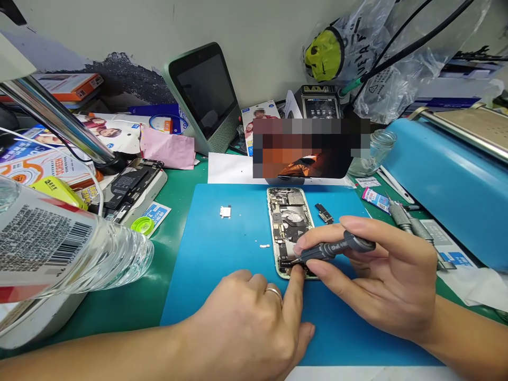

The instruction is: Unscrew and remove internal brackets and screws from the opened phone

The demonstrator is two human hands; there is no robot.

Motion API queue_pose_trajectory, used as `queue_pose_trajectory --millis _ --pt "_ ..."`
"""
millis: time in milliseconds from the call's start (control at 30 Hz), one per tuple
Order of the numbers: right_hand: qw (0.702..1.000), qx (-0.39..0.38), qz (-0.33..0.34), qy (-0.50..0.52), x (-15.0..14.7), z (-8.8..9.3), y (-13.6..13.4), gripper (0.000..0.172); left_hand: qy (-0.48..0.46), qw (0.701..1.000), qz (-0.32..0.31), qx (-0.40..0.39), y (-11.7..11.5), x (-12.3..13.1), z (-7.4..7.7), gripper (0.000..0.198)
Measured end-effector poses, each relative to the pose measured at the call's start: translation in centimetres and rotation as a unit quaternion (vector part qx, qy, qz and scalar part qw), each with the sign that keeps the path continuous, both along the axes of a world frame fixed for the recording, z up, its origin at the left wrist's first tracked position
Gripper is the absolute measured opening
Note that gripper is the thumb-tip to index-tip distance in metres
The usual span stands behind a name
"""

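Note:
An opened phone (288, 219) with its insides showing lies on a blue work mat (222, 264). My right hand (381, 275) is closed round a dark screwdriver (337, 247), whose tip points at the phone's lower end. My left hand (250, 323) rests on the mat with most fingers curled; its ringed hand's forefinger presses on the phone's bottom edge. A small metal part (225, 212), a tiny piece (264, 245) and a dark connector part (325, 214) lie loose on the mat beside the phone.
A clear water bottle (59, 248) lies at the near left. Another opened phone (133, 186) sits left of the mat. A smart display (204, 98) stands behind, a blue machine (448, 174) at the right, with metal tools (408, 225) and a glass jar (375, 151) nearby.

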State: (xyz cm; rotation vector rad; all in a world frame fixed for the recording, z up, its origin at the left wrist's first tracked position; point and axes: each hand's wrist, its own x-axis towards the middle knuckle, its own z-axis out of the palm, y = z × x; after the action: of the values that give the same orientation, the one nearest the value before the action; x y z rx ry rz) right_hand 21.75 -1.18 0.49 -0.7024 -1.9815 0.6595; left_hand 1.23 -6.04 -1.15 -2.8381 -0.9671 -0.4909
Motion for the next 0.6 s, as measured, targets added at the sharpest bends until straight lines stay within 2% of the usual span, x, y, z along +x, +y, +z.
queue_pose_trajectory --millis 600 --pt "1.0 0.02 -0.009 -0.017 0.01 -0.26 0.21 0.071 -0.065 0.996 0.009 0.058 0.22 0.22 -0.17 0.045"
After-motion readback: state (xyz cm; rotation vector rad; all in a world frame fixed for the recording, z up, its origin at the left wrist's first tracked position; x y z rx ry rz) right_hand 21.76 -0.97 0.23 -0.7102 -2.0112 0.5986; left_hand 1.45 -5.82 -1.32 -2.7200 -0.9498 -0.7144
